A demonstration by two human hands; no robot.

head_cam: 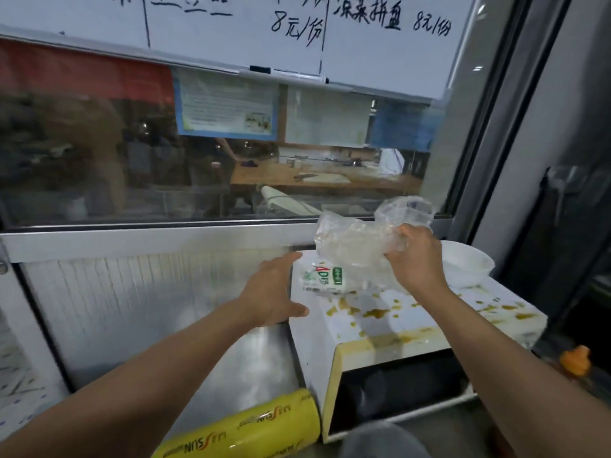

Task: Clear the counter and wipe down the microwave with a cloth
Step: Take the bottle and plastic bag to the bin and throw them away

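A white microwave (390, 328) stands on the steel counter (251, 368) at the right, its top spattered with yellow-brown stains and its dark door facing me. My right hand (416, 259) grips a crumpled clear plastic bag (357, 239) lifted above the back of the microwave's top. Under the bag lies a white packet with green and red print (322, 277). My left hand (274, 292) reaches forward with straight fingers beside the microwave's left edge, the thumb touching its top corner.
A white bowl (466, 262) sits on the back right of the microwave. A yellow roll of cling film (244, 431) lies on the counter at the front. Behind runs a glass window with a whiteboard (231, 24) above. An orange object (575, 360) sits low at the right.
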